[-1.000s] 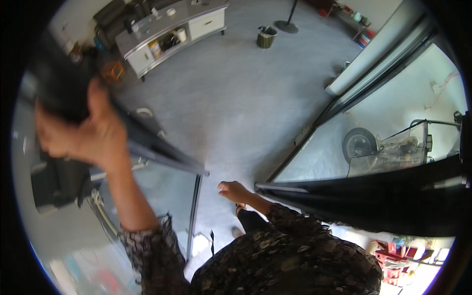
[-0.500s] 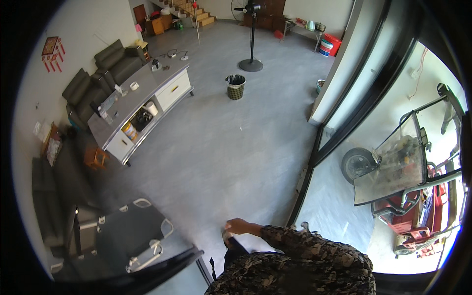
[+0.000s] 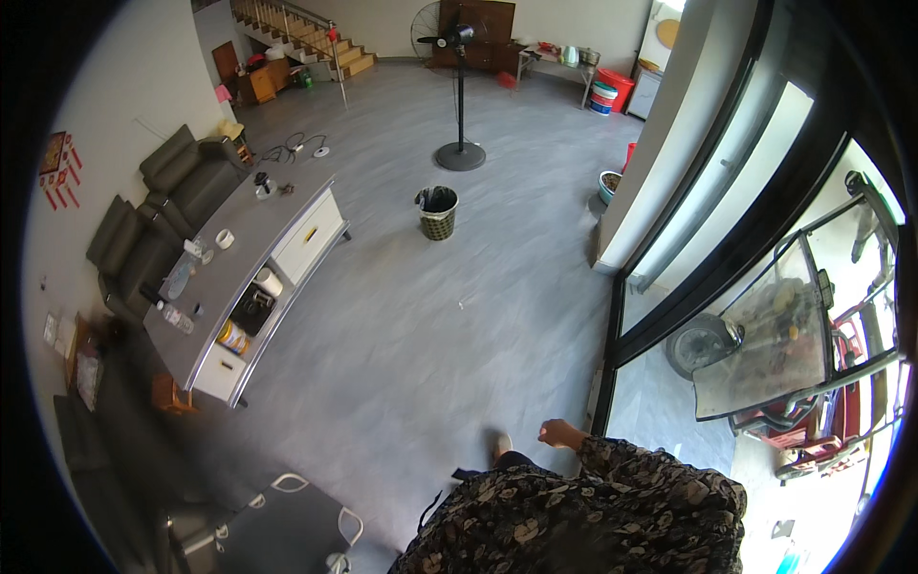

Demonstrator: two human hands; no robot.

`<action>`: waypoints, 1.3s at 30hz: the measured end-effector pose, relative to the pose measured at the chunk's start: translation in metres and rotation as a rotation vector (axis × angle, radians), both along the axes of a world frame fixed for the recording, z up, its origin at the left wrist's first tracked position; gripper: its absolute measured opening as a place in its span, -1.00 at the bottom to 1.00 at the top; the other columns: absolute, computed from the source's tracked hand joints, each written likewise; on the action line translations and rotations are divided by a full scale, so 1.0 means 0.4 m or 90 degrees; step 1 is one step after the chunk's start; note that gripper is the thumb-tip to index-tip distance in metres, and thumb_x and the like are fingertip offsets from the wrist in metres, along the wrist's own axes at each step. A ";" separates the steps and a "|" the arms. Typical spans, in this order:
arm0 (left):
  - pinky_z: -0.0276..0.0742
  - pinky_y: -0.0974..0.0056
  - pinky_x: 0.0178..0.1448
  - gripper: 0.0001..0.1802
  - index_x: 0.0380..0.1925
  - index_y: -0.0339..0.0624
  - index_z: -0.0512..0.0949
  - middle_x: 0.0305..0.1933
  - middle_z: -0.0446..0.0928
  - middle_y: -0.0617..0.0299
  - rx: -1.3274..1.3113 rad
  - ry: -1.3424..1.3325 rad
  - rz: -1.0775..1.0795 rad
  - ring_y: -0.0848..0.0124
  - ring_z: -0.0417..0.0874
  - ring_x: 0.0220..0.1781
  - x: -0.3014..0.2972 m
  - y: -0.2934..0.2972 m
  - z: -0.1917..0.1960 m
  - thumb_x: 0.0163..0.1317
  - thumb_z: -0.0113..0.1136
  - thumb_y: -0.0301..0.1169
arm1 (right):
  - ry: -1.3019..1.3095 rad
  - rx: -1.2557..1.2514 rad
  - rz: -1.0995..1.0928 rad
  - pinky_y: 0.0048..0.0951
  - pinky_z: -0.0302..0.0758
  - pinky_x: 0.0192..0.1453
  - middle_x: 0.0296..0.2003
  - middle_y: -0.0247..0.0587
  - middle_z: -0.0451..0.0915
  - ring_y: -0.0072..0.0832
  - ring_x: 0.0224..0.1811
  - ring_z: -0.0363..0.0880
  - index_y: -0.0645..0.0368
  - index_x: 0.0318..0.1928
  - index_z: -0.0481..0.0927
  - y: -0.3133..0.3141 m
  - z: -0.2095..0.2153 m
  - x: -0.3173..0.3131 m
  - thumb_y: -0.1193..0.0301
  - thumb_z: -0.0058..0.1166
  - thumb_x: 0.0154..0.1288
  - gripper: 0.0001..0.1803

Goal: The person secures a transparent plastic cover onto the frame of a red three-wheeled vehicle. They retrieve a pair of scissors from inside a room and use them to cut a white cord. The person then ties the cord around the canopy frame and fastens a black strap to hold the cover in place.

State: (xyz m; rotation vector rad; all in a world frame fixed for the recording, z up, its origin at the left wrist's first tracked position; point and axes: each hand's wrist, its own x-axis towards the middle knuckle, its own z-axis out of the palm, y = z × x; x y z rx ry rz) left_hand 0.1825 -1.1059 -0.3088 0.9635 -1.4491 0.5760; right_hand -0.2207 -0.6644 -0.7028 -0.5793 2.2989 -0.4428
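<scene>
Right fingers (image 3: 549, 435) shifted rightward, door frame (image 3: 608, 364) to their right

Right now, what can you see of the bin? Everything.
The bin is round and open-topped, narrowing toward its base, with a dark, yellowish-green lattice pattern; it looks like plastic. A black liner shows at its mouth; any contents can't be made out. It stands upright on the grey floor, nearer the camera than the fan and right of the table. Only floor and liner visibly touch it.
</scene>
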 end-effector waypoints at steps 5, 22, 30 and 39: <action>0.32 0.00 0.24 -0.53 0.12 -0.36 0.42 0.13 0.42 -0.13 0.443 -0.096 -0.432 0.01 0.43 0.18 -0.639 -0.252 -0.335 0.27 0.10 -0.30 | -0.017 -0.100 -0.046 -0.08 0.46 -0.03 -0.20 0.03 0.61 -0.01 -0.09 0.54 0.18 -0.16 0.56 -0.089 0.068 -0.297 0.12 0.03 0.21 -0.61; 0.50 0.11 -0.07 -0.62 -0.16 -0.45 0.53 -0.22 0.59 -0.02 1.219 -0.090 -0.204 0.20 0.60 -0.17 -2.020 -0.210 -0.856 -0.01 0.27 -0.49 | 0.051 -0.229 -0.405 -0.16 0.51 -0.10 -0.27 0.00 0.64 -0.06 -0.16 0.58 0.12 -0.20 0.60 0.179 0.071 -1.560 0.20 0.08 0.18 -0.71; 0.43 0.09 -0.31 -0.78 -0.51 -0.34 0.54 -0.50 0.55 -0.02 1.025 -0.525 -0.565 0.20 0.58 -0.42 -3.058 -0.046 -0.927 -0.03 0.20 -0.36 | -0.012 0.012 -0.503 -0.08 0.49 -0.09 -0.30 0.08 0.60 0.04 -0.17 0.55 0.19 -0.33 0.64 0.437 -0.077 -1.806 0.14 0.01 0.14 -0.64; 0.50 0.14 -0.16 -0.66 -0.22 -0.25 0.52 -0.31 0.60 -0.05 0.681 -0.762 -1.002 0.10 0.63 -0.25 -4.148 0.479 -0.814 0.09 0.16 -0.23 | -0.212 -0.119 -0.967 -0.36 0.52 -0.57 -0.57 -0.20 0.58 -0.37 -0.63 0.58 0.26 -0.38 0.64 0.574 -0.101 -2.157 0.39 0.08 0.13 -0.81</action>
